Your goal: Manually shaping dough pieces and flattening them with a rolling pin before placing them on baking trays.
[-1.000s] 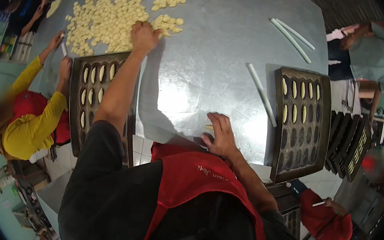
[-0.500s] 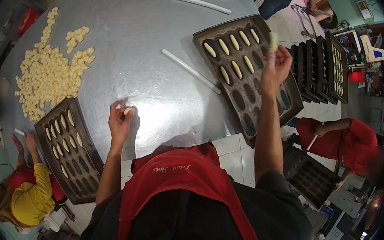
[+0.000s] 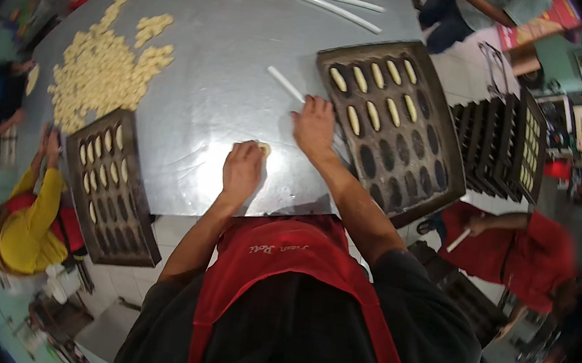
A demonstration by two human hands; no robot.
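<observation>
Over at the far left a person in a yellow sleeve [image 3: 33,207] leans in beside a dark mould tray [image 3: 113,188] that hangs partly off the edge of the steel table [image 3: 219,53], its upper pockets filled with pale dough pieces and its lower ones bare. Up beyond that tray a broad heap of cut dough pieces [image 3: 104,66] spreads across the tabletop. Nearer the middle, the person in the red apron [image 3: 283,258] has the left hand [image 3: 242,169] flat down on the table, fingers together and curled over a small piece of dough [image 3: 264,149] that just peeks out at the fingertips, touching the metal. Just beside it the right hand [image 3: 314,126] rests palm down on the table, fingers spread slightly apart, gripping nothing, with its fingertips near the end of a short white dough rope [image 3: 285,84] and close against the left edge of a second mould tray [image 3: 393,125]. That tray holds dough in its top two rows only. Two longer dough ropes [image 3: 337,8] lie well apart at the far side of the table, and at the right stands a stack of dark trays [image 3: 501,143] with another person in red [image 3: 525,252] below them
</observation>
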